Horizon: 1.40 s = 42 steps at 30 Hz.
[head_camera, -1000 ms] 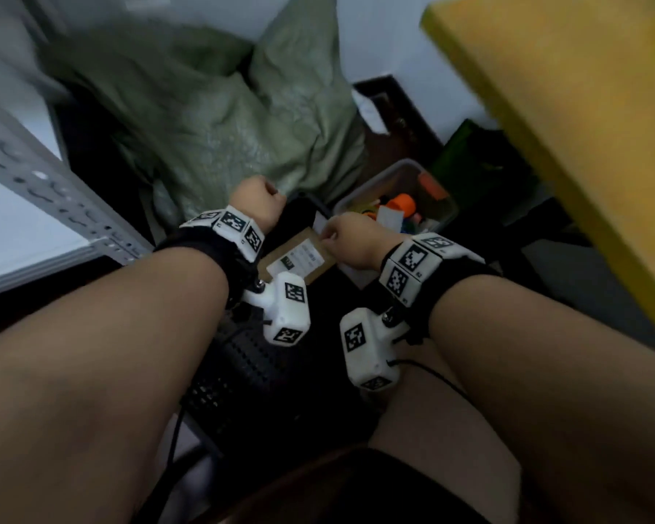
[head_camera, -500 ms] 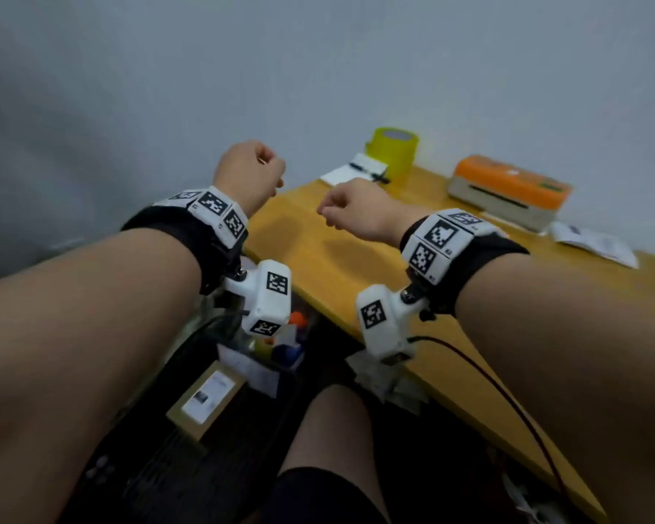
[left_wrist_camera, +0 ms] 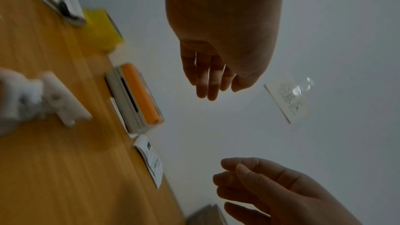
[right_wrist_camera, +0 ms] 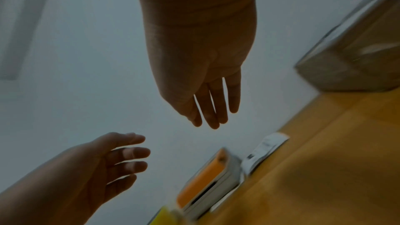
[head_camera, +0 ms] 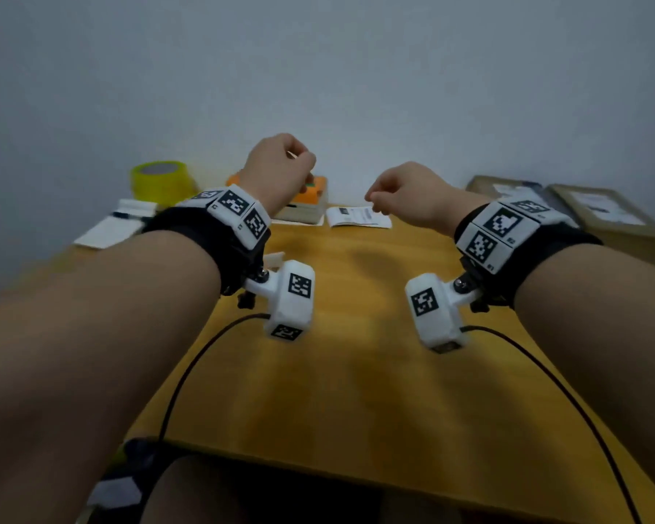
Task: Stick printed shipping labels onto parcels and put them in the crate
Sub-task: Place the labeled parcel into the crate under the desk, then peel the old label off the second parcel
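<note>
Both hands hover empty above the yellow table (head_camera: 356, 372). My left hand (head_camera: 299, 164) hangs with loosely curled fingers in front of the orange-topped label printer (head_camera: 311, 202). My right hand (head_camera: 375, 202) is just as relaxed, right over a printed label (head_camera: 358, 216) lying flat beside the printer. Two brown parcels (head_camera: 602, 217) with labels on top sit at the far right. The left wrist view shows the left hand's fingers (left_wrist_camera: 205, 88) hanging free. In the right wrist view the right hand's fingers (right_wrist_camera: 212, 114) hold nothing. The crate is out of view.
A yellow tape roll (head_camera: 159, 179) stands at the back left, with a white pad and pen (head_camera: 118, 225) in front of it. A wall socket (left_wrist_camera: 288, 98) is on the grey wall. Cables trail from both wrist cameras over the table's near edge.
The view swung up from the floor and a labelled parcel down there to the tabletop. Both hands rose from that parcel, empty, and moved apart above the table.
</note>
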Available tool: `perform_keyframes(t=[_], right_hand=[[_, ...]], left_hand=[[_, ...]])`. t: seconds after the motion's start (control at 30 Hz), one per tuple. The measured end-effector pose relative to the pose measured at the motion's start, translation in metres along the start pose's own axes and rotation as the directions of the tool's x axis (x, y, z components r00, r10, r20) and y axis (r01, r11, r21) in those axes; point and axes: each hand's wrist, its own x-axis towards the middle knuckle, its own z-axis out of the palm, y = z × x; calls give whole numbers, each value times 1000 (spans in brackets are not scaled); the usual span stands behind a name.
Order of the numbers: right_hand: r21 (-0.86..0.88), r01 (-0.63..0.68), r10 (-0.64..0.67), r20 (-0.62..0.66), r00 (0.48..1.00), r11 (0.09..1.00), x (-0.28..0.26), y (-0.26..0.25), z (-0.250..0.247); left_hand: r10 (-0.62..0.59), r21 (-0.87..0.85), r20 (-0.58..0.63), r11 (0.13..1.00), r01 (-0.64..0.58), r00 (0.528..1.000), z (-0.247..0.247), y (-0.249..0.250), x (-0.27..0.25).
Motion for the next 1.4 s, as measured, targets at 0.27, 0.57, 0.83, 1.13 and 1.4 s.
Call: perform_keyframes(t=[0.27,0.57,0.83,1.13,1.4], right_hand=[[26,-169,170,-70,983,985,53,108,-24],[47,-398,400,-28,916,916,62,168,-96],[-44,-618,619,101,779,785,39,212,-155],[-90,-645,640,287,713,759,17,260,-140],[-228,-368,429,356,830,901,19,257,-119]], left_hand=[[17,13,201,1000,-20,979,109,15,76],[-85,157,447,987,15,891,172,56,121],[-262,223,536,961,165,802,198,90,117],[-472,340,639,882,327,608,253,84,80],[-497,340,591,868,362,636,269,54,83]])
